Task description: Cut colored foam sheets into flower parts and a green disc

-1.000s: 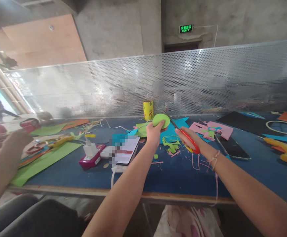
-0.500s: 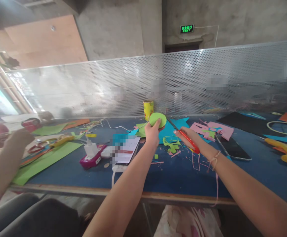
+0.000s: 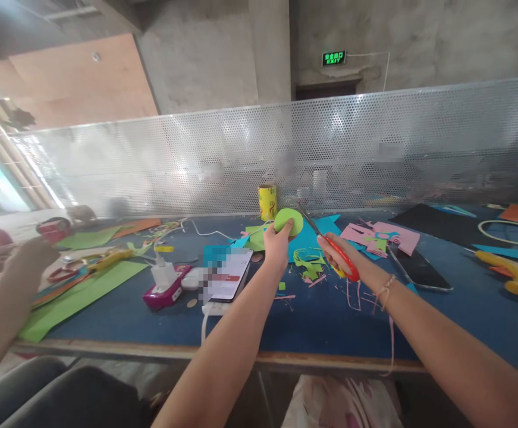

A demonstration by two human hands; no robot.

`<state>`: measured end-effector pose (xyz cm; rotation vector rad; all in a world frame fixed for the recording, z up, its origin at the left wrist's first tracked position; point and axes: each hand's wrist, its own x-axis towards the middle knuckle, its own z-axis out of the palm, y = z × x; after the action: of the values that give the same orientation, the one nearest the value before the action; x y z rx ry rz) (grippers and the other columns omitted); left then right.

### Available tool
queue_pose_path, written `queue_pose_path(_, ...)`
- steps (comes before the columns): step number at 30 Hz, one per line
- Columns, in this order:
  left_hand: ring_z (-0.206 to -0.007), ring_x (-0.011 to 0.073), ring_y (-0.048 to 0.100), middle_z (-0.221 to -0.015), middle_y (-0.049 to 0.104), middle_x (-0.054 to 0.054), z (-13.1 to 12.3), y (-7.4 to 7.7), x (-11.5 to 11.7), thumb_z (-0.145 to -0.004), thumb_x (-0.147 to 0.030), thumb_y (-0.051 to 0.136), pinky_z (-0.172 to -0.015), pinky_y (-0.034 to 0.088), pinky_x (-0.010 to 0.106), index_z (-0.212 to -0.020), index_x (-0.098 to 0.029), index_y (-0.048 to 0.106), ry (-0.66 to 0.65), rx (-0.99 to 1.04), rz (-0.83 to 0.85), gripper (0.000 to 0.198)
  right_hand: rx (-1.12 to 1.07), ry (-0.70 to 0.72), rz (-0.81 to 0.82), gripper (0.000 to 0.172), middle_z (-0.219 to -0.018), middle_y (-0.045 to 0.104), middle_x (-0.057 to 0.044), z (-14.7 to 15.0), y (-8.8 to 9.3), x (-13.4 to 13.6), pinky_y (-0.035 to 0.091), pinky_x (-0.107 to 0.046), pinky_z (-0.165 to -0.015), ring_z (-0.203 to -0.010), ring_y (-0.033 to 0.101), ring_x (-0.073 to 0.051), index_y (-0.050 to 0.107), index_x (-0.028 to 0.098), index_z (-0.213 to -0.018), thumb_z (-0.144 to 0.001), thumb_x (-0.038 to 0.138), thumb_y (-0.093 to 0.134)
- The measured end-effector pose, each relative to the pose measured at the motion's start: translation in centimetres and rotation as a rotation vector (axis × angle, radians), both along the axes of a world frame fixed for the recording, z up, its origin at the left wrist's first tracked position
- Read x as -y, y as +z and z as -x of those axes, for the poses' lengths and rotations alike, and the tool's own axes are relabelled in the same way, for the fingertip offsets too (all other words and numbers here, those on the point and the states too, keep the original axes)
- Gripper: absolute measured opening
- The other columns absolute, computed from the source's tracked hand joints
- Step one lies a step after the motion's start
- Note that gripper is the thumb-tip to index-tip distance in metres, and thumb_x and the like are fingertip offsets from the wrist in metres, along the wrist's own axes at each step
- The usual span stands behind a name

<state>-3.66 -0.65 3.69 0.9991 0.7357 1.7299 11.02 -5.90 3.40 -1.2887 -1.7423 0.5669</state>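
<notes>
Between the thumb and fingers of my left hand (image 3: 277, 242) is a round piece of light green paper (image 3: 288, 220), held up over the table. My right hand (image 3: 335, 251) grips red-handled scissors (image 3: 347, 261), their blades pointing up and away, just right of the green circle. Whether the blades touch the paper I cannot tell. Under my hands lie blue paper (image 3: 325, 229) and a tangle of green paper scraps (image 3: 310, 261). Pink cut paper (image 3: 401, 238) is to the right of the scissors.
A yellow roll (image 3: 267, 202) stands by the perforated metal screen (image 3: 223, 166). Left of my arm are a phone (image 3: 232, 276) and a purple power strip (image 3: 166, 291) with plugs. On the right lie a dark phone (image 3: 421, 270) and a yellow glue gun (image 3: 511, 270). A co-worker's arm (image 3: 13, 291) is at far left.
The green circle and my left hand have shifted slightly right and down, with the circle turned a little. My right hand still holds the scissors, close to the same place.
</notes>
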Motion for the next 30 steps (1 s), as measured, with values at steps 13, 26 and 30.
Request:
queue_pose_path(13, -0.065, 0.0123, 0.057, -0.071, 0.06, 0.002, -0.9, -1.1, -0.2, -0.051, -0.012, 0.063, -0.062, 0.048, 0.025, -0.075, -0.014, 0.057, -0.102, -0.088, 0.029, 0.025, -0.527, -0.02, 0.1, 0.039, -0.061, 0.051, 0.004, 1.0, -1.3, -1.7, 0.042, -0.024, -0.046, -0.052, 0.053, -0.011, 0.04, 0.021, -0.073, -0.062, 0.05, 0.064)
queue_pose_path(26, -0.056, 0.0103, 0.053, -0.062, 0.06, 0.002, -1.5, -2.0, 0.0, -0.056, -0.02, 0.061, -0.051, 0.042, 0.02, -0.066, -0.014, 0.061, -0.295, -0.379, 0.081, 0.012, -0.413, -0.072, 0.075, 0.04, -0.061, 0.043, 0.006, -0.7, -1.5, -2.8, 0.033, -0.02, -0.034, -0.044, 0.048, -0.009, 0.039, 0.021, -0.077, -0.061, 0.049, 0.063)
queue_pose_path(30, -0.052, 0.0098, 0.051, -0.056, 0.056, 0.0, -1.6, -2.1, -0.1, -0.056, -0.013, 0.057, -0.049, 0.04, 0.02, -0.062, -0.014, 0.058, -0.296, -0.46, 0.076, 0.007, -0.344, -0.096, -0.015, 0.042, -0.06, 0.044, 0.007, -0.7, -0.9, -2.8, 0.033, -0.02, -0.039, -0.044, 0.044, -0.007, 0.036, 0.021, -0.073, -0.056, 0.043, 0.067)
